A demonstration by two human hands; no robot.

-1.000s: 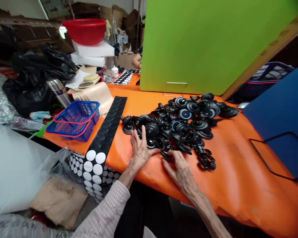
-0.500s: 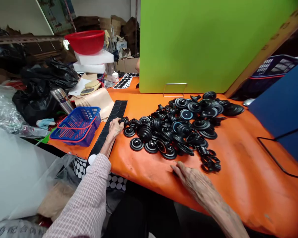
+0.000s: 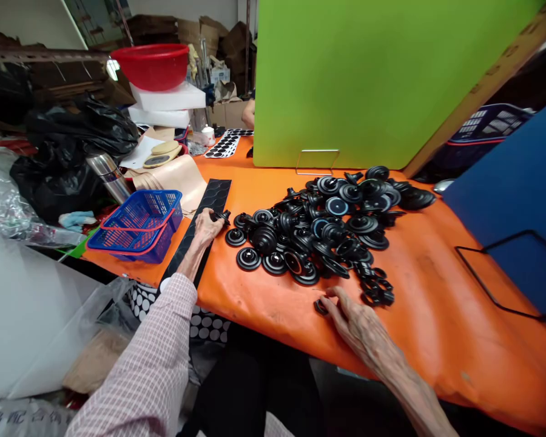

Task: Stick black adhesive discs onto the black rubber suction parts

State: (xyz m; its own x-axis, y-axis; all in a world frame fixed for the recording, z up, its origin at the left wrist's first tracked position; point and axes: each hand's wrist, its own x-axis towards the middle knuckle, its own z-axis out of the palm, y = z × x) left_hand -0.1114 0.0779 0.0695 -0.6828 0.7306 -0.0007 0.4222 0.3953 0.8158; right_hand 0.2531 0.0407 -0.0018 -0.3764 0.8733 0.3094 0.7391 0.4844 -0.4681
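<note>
My left hand (image 3: pixel 208 226) is closed on a small black stepped disc (image 3: pixel 222 216), above the black strip with round outlines (image 3: pixel 216 193), left of the pile. Near the table's front edge, my right hand (image 3: pixel 352 312) has its thumb and fingers around a small black ring (image 3: pixel 320 306) that rests on the orange cloth. Between and beyond my hands lies a large heap of black stepped discs (image 3: pixel 300 233). Several black rings (image 3: pixel 378 290) lie together at the heap's right front edge.
A blue basket (image 3: pixel 141 224) with red handles is on the left. Behind stand a red basin (image 3: pixel 152 67) on white foam, and a green board (image 3: pixel 337 79). A blue board (image 3: pixel 519 206) with a black wire stand is on the right. Another person's hand (image 3: pixel 249 114) shows behind.
My left hand has lifted the disc slightly away from the heap's left end. My right hand's fingers have shifted, and the small ring beside them shows more. The whole view has shifted a little.
</note>
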